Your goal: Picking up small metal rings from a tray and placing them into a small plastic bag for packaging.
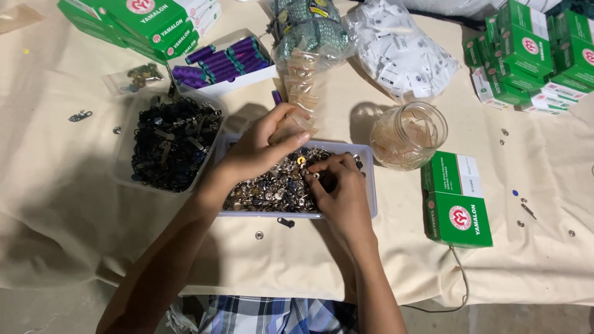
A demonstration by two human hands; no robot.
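Plaid cloth (272, 314) shows at the bottom edge, nearest the camera. On the bench (55, 204), a tub of black clips (170, 141) sits left. Beside it, the left hand (257, 148) pinches a small clear bag (296, 120) over the tray of silver fasteners (281, 185). Next, the right hand (340, 185) nips a fastener there, fingertips together. Farther right stand a jar (408, 135) and green boxes (456, 199).

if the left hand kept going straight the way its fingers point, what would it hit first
Probably the stack of small clear bags lying just past the left hand, whose fingers point up and right over the tray of silver metal pieces; it may already touch one, depth is unclear.
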